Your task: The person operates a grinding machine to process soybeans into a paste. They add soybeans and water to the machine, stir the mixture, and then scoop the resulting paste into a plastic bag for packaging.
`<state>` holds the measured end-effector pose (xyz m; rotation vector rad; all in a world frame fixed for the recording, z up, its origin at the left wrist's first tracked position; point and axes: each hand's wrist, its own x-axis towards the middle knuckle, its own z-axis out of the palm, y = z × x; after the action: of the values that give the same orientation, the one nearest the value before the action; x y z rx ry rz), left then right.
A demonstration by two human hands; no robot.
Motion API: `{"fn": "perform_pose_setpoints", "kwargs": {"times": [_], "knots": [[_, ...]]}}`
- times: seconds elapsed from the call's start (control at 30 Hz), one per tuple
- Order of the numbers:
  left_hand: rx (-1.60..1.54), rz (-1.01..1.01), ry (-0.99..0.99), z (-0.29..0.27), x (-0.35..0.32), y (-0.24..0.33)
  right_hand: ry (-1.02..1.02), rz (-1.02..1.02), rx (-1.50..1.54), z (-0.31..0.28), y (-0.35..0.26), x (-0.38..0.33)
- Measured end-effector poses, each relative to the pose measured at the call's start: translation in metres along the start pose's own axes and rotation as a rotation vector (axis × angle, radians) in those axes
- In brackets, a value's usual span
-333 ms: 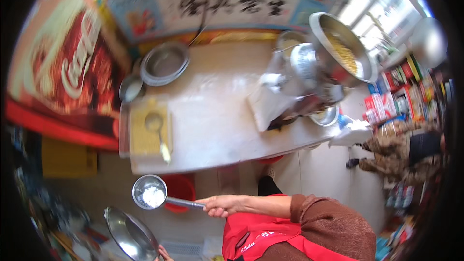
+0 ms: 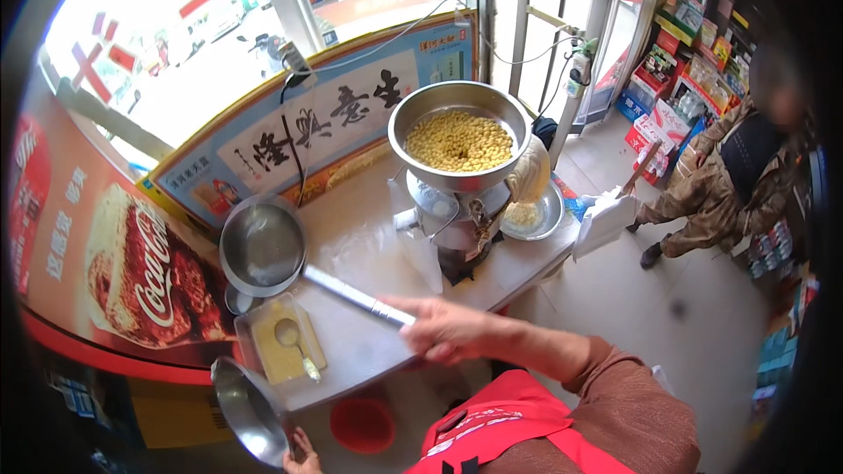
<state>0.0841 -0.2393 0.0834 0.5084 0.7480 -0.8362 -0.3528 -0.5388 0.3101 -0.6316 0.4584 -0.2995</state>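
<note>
My right hand (image 2: 443,331) is closed round the handle of a metal ladle (image 2: 351,296), held out over the table. The handle points left to a round metal bowl shape, and I cannot tell how much of that is the ladle's bowl and how much a basin behind it. At the lower edge my left hand (image 2: 301,455) grips the rim of a shiny metal basin (image 2: 248,411), which is tilted. Beside it, a shallow tray (image 2: 320,360) on the table holds a yellowish board and a slotted-looking spoon (image 2: 288,332).
Past my right hand stands a grinding machine (image 2: 452,228) with a wide steel hopper (image 2: 505,171) of yellow beans. A bowl (image 2: 546,226) with pale pulp sits behind it. A red bucket (image 2: 362,426) is below the table edge. A person (image 2: 729,167) stands at the right near shelves.
The view has swung up and right. My right hand has raised the ladle from below the table's edge to over it. My left hand still holds the basin.
</note>
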Motion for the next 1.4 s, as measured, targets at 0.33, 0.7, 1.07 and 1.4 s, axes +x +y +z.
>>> {"fn": "perform_pose_setpoints", "kwargs": {"times": [0.33,0.7,1.07,1.4], "knots": [[0.155,-0.195,0.004,0.112,-0.001,-0.143,0.469,-0.590,-0.113,-0.031,-0.097,-0.112],[0.243,-0.238,0.105,0.120,0.009,-0.165,0.790,-0.582,-0.192,-0.062,-0.080,-0.140],[0.262,-0.152,0.072,0.105,0.003,-0.152,0.858,-0.769,-0.363,-0.085,-0.103,-0.100],[0.276,-0.196,0.089,0.098,-0.001,-0.149,1.086,-0.976,-0.691,-0.125,-0.132,-0.117]]}}
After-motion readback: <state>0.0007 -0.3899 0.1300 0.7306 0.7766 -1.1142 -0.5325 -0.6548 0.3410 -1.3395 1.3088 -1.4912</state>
